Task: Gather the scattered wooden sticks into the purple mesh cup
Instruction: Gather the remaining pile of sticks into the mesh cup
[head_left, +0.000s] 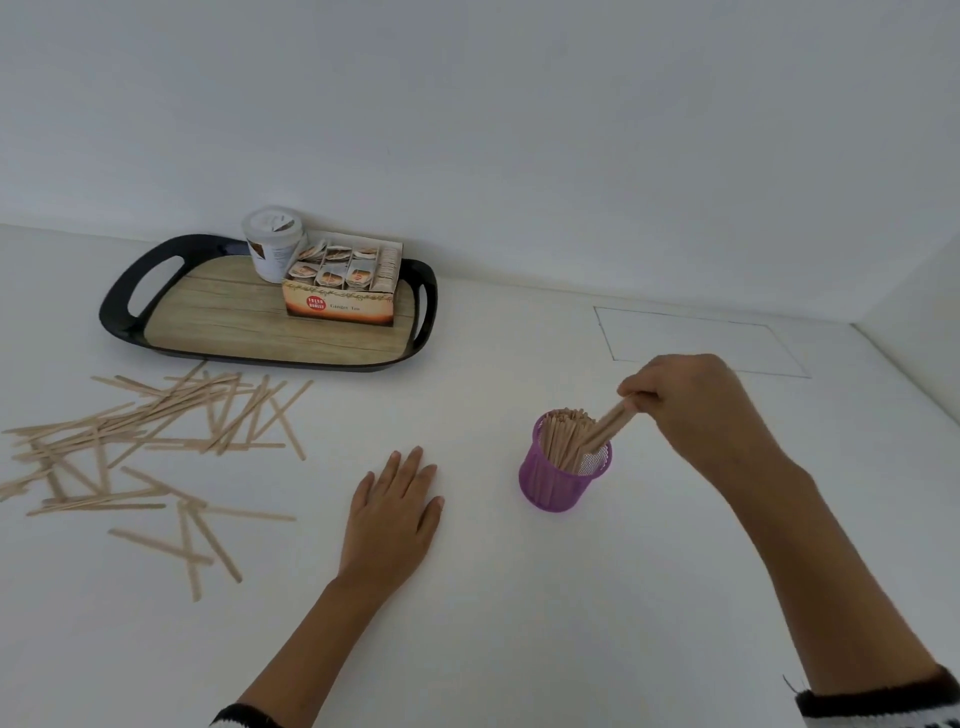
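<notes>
The purple mesh cup (563, 478) stands upright on the white table, right of centre, with several wooden sticks standing in it. My right hand (696, 405) is just above and right of the cup and pinches a small bunch of sticks (608, 423) whose lower ends dip into the cup's mouth. My left hand (392, 514) lies flat on the table, fingers straight, left of the cup and holding nothing. Several scattered wooden sticks (156, 441) lie criss-crossed on the table at the far left.
A black tray with a wood-pattern floor (218, 317) sits at the back left, holding a ginger tea box (343, 291) and a white lidded tub (271, 241). A rectangular panel outline (696, 340) marks the table behind the cup. The wall runs close behind.
</notes>
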